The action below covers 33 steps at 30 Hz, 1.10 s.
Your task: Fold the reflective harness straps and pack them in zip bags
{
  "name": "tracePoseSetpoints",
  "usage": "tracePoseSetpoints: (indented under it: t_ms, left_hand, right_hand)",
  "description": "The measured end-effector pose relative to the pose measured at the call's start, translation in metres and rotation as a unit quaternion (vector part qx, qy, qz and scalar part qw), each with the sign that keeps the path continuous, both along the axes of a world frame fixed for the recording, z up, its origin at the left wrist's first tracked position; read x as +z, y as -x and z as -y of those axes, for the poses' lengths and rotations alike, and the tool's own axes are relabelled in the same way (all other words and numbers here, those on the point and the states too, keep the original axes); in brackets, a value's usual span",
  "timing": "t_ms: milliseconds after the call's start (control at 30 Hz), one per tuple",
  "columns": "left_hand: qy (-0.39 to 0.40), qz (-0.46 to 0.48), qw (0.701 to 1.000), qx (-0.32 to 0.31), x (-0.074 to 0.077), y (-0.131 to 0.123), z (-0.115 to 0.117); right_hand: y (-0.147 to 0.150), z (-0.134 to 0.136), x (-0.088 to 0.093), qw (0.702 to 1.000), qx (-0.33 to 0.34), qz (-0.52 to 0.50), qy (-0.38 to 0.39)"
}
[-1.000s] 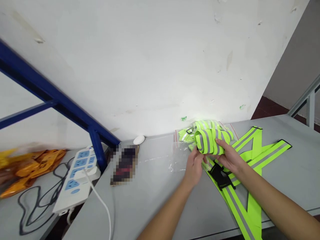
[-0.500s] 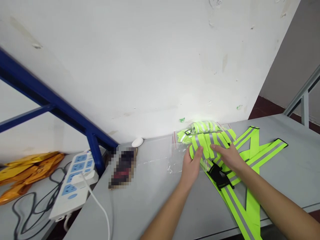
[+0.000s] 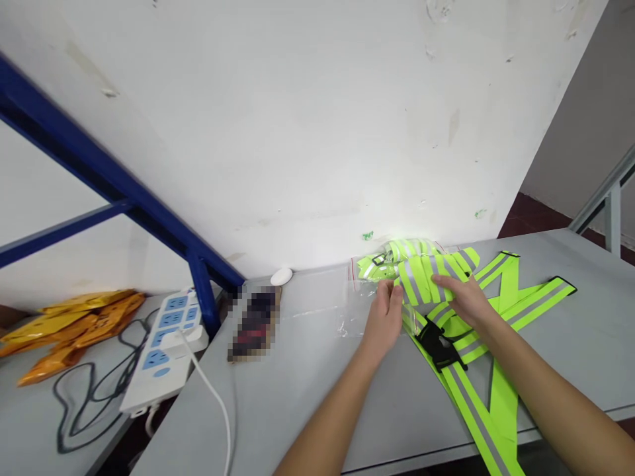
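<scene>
A folded bundle of lime-yellow reflective strap (image 3: 421, 281) with grey stripes is held up between my two hands. My left hand (image 3: 385, 317) grips its left end, thumb and fingers closed on the edge. On the right side, my right hand (image 3: 466, 301) clasps the bundle with the thumb across its front. Under and beside my right hand lies a reflective harness (image 3: 516, 317) of the same colour, spread on the table. Its black buckle (image 3: 439, 347) sits just below the bundle. Behind my hands, clear plastic bags (image 3: 360, 301) lie by the wall, with more packed reflective straps (image 3: 377, 264).
The grey table (image 3: 307, 370) meets a white wall (image 3: 297, 132). A pixelated flat object (image 3: 255, 324) and a white round object (image 3: 282, 277) lie to the left. Beyond a blue metal frame (image 3: 203, 291) are a power strip (image 3: 166, 350), cables and orange packets (image 3: 89, 324).
The view has shifted slightly left, so everything sits further right. My left hand's fingers have moved down to the bundle's lower left edge. The bundle has stayed in both hands.
</scene>
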<state>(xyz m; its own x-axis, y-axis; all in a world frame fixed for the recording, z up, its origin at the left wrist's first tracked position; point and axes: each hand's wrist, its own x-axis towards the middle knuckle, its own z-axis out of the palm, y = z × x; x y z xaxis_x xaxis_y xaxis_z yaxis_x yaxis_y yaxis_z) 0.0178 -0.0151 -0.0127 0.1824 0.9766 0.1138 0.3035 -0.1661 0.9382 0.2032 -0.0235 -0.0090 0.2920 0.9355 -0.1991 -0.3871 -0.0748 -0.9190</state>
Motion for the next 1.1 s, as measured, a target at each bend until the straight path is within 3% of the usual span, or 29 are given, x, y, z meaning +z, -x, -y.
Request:
tracePoseSetpoints:
  t_ms: [100, 300, 433, 600, 833, 1100]
  left_hand:
    - [0.001, -0.06, 0.998, -0.011, -0.008, -0.005, 0.003]
    - [-0.025, -0.235, 0.971, -0.025, -0.019, -0.014, 0.001]
    - [-0.04, -0.242, 0.969, -0.03, -0.023, -0.012, -0.004]
    - [-0.044, -0.235, 0.971, -0.019, -0.02, -0.006, -0.005]
    - [-0.072, -0.299, 0.951, 0.018, -0.009, -0.005, 0.0]
    - [-0.1, -0.303, 0.947, 0.044, -0.006, -0.004, 0.001]
  right_hand:
    - [-0.008, -0.004, 0.011, 0.999, -0.027, 0.035, 0.028]
    - [-0.019, -0.009, 0.019, 0.997, -0.06, 0.042, -0.007]
    - [-0.025, -0.01, 0.014, 0.997, -0.059, 0.043, -0.003]
    - [-0.028, -0.01, 0.008, 0.986, -0.099, 0.093, 0.093]
    - [-0.009, -0.006, -0.002, 0.995, -0.035, 0.065, 0.065]
    - [-0.002, -0.005, -0.01, 0.99, -0.065, 0.099, 0.075]
